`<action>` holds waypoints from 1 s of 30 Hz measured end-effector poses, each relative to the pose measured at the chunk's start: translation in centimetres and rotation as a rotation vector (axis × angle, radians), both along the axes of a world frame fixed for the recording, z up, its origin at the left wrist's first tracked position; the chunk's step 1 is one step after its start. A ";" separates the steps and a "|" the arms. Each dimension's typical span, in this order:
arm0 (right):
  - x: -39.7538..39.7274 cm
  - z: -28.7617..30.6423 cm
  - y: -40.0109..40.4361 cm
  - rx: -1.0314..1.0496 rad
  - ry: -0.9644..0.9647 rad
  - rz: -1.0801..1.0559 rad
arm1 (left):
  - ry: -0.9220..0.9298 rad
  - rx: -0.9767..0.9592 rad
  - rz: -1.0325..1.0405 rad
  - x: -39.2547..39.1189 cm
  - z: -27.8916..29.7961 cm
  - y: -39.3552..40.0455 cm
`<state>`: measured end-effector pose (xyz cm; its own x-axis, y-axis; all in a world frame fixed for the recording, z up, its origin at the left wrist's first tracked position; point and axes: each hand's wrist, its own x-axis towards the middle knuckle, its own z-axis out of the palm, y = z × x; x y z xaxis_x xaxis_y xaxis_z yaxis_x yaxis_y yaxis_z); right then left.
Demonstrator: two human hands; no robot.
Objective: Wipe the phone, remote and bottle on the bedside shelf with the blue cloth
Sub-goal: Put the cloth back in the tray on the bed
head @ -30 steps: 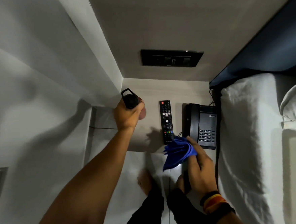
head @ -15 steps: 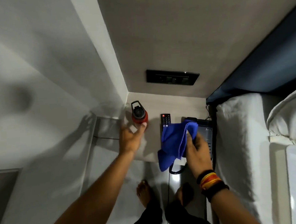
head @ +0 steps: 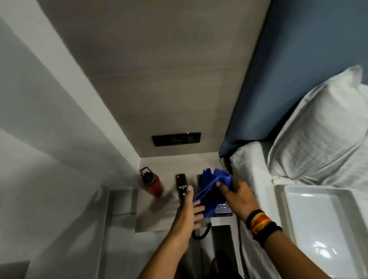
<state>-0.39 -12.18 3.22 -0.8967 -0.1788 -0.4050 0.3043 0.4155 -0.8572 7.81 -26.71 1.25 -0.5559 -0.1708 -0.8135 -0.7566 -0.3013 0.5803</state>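
A red bottle (head: 154,185) with a black lid stands upright at the shelf's back left. The black remote (head: 181,186) lies beside it in the middle. The black phone (head: 221,209) sits at the right, mostly hidden under the blue cloth (head: 210,189). My right hand (head: 237,195) grips the cloth and presses it onto the phone. My left hand (head: 189,213) hovers over the remote's near end, fingers spread, its fingertips at the cloth's left edge.
The grey bedside shelf (head: 153,217) sits in a corner between a white wall and the bed (head: 258,190). A black switch panel (head: 176,139) is on the wall behind. A white tray (head: 324,227) lies on the bed, below a pillow (head: 321,129). The phone's coiled cord (head: 201,233) hangs over the shelf's front edge.
My left hand let go of the bottle, which now stands on the shelf, and moved right towards the cloth. My right hand brought the cloth down onto the phone.
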 end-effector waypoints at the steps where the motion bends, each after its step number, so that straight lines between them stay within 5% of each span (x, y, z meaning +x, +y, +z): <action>1: 0.3 0.7 1.7 -0.018 0.028 0.030 | -0.028 0.065 -0.011 -1.3 0.8 0.9; 7: 4.6 2.9 10.7 0.053 0.207 0.285 | -0.070 0.326 -0.079 -6.8 3.0 7.8; 11: 7.1 2.4 16.1 -0.134 0.137 0.111 | 0.006 0.010 -0.191 -7.4 2.2 13.3; 15: 6.9 0.7 20.8 -0.529 -0.405 -0.657 | 0.027 0.024 -0.268 -8.1 1.5 17.7; 17: 5.9 -1.1 23.3 -0.679 -0.670 -0.725 | 0.028 0.054 -0.306 -8.0 0.7 20.1; 19: 4.6 -2.3 25.1 -0.747 -0.722 -0.689 | 0.038 0.073 -0.323 -7.5 0.0 22.7; 25: -1.3 -4.5 31.3 -0.326 -0.329 -0.657 | 0.040 0.083 -0.454 -4.3 -2.7 28.3; 30: -2.1 -7.2 33.4 -0.018 -0.357 -0.353 | 0.023 0.033 -0.610 -3.5 -3.5 30.5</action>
<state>-2.48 21.23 -4.01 -0.7101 0.1009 -0.6968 0.6990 0.2200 -0.6804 4.34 3.78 -2.26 -0.5635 0.2088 -0.7993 -0.7855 0.1645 0.5967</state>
